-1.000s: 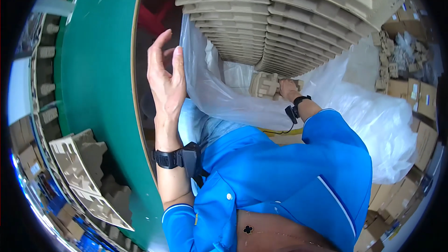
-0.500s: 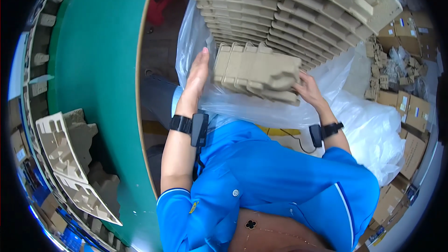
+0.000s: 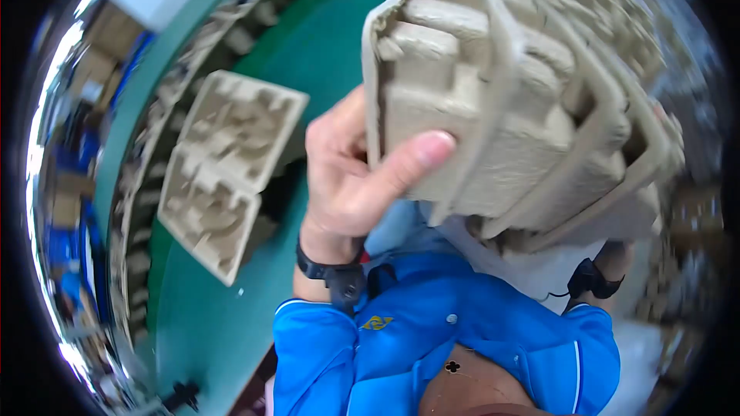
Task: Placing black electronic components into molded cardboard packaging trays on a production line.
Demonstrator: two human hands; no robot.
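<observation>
- The left hand (image 3: 339, 173) is clamped on the near-left end of a stack (image 3: 501, 123) of tan trays, its thumb (image 3: 416, 158) pressed on the front face, its other fingers going behind the left edge.
- The stack is held up and tilted, in front of the chest; most of it extends to the right of this grip, its ridged rims running aslant.
- The right forearm (image 3: 615, 260), with a black strap (image 3: 605, 281), rises to the stack's lower right; the right hand is hidden there, so I cannot tell its grip.
- To the left of the left hand, apart from it, a two-part tray (image 3: 231, 127) leans open-side up over the green table (image 3: 193, 308).
- The stack's right end is blurred.
</observation>
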